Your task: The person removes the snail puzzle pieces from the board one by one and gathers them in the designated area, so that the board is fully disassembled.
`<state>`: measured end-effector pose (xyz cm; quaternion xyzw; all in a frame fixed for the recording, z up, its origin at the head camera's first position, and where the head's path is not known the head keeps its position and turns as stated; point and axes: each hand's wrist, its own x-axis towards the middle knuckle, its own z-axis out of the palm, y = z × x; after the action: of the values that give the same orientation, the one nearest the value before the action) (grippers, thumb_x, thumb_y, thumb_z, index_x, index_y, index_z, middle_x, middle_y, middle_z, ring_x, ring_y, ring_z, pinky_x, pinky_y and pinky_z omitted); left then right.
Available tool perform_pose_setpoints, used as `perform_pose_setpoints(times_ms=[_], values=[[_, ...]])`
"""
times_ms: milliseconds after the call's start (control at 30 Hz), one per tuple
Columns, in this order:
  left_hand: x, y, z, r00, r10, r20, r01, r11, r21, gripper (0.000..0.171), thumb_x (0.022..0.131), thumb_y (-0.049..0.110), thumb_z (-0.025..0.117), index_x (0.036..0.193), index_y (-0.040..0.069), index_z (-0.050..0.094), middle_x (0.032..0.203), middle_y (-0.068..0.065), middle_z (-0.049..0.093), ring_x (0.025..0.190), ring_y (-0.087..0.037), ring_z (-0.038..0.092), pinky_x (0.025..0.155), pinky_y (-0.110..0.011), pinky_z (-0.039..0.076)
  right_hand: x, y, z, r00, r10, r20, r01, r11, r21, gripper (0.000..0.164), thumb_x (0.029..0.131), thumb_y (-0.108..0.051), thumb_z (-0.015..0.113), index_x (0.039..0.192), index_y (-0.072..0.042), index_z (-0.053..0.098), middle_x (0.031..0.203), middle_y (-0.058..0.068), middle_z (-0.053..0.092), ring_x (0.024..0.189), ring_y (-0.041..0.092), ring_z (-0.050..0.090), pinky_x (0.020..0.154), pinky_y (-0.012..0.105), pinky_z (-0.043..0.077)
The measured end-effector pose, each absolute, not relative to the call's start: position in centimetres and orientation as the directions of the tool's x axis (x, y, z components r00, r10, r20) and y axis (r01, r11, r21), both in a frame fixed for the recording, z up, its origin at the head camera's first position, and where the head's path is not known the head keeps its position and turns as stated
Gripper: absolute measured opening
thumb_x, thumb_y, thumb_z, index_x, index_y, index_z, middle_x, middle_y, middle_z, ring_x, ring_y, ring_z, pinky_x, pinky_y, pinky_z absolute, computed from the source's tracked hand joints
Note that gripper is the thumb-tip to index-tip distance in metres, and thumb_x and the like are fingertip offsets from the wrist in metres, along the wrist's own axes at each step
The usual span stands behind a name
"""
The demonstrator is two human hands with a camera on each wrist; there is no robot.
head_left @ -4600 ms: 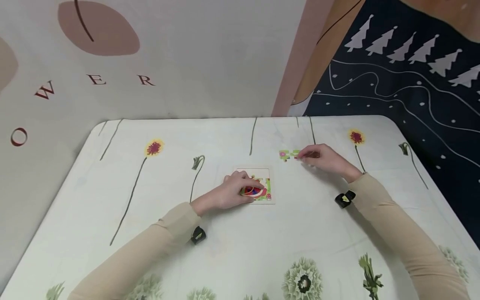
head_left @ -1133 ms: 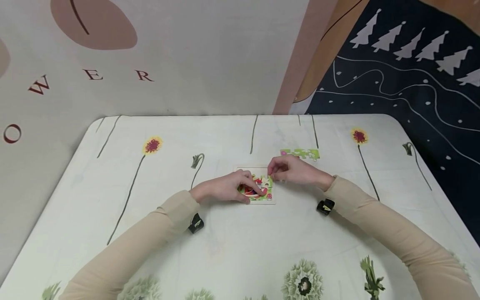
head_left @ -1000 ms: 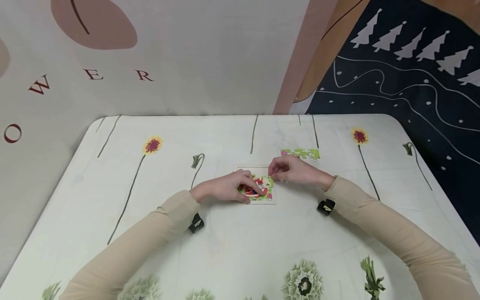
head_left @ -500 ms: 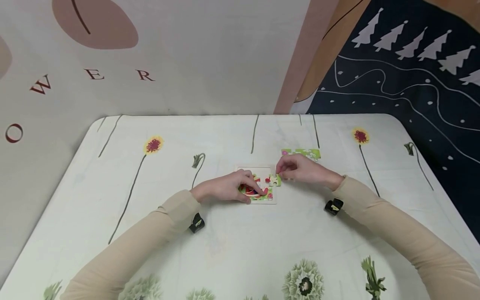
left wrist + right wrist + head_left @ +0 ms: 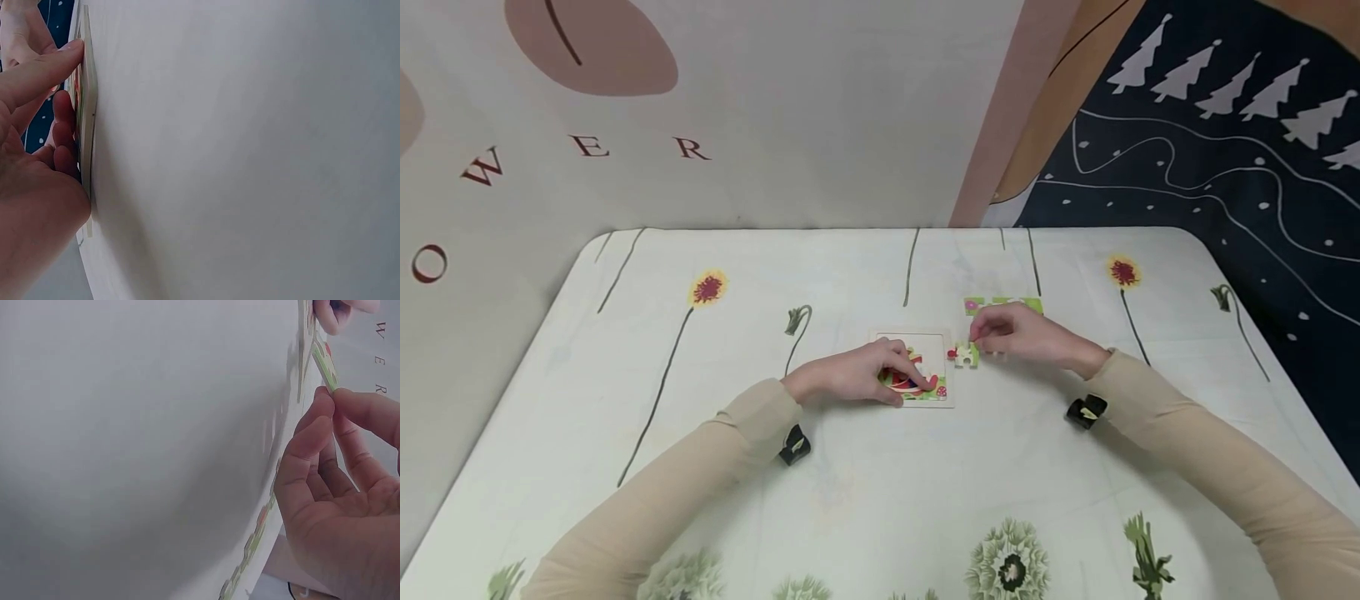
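Observation:
A square wooden jigsaw board [image 5: 932, 346] lies on the table, its lower part filled with colourful pieces and its upper part pale and bare. My left hand [image 5: 857, 372] rests on the board's left side, one finger stretched across the pieces and covering part of the picture. Just right of the board, my right hand [image 5: 1033, 337] pinches a green and white jigsaw piece [image 5: 966, 356] by its edge between thumb and fingertips. That piece has a red tab pointing left. In the right wrist view the piece [image 5: 326, 365] is tilted, close to the board.
Several green jigsaw pieces [image 5: 1017, 302] lie in a row behind my right hand, partly hidden by it. A flower-patterned cloth [image 5: 880, 500] covers the table. A pale printed backdrop [image 5: 820, 125] rises at the back edge, with a dark one [image 5: 1187, 150] to the right.
My right hand went from the row of loose pieces to the board's right side, then drew the jigsaw piece back rightward off the board. My left hand has stayed on the board.

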<state>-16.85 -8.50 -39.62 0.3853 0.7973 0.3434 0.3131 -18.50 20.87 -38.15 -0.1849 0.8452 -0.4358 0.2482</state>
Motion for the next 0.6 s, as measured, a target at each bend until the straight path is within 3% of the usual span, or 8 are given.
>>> perform_pose_setpoints(times_ms=[600], values=[[-16.9, -8.5, -39.8, -0.507, 0.83, -0.234, 0.401, 0.467, 0.788, 0.035, 0.092, 0.003, 0.076, 0.127, 0.01, 0.075, 0.106, -0.001, 0.057, 0.106, -0.017, 0.044, 0.094, -0.031, 0.039, -18.2, 22.9, -37.3, -0.84, -0.477, -0.261, -0.078, 0.581, -0.81, 0.013, 0.096, -0.001, 0.065, 0.108, 0.003, 0.068, 0.101, 0.01, 0.068, 0.086, 0.018, 0.057, 0.071, 0.026, 0.048]])
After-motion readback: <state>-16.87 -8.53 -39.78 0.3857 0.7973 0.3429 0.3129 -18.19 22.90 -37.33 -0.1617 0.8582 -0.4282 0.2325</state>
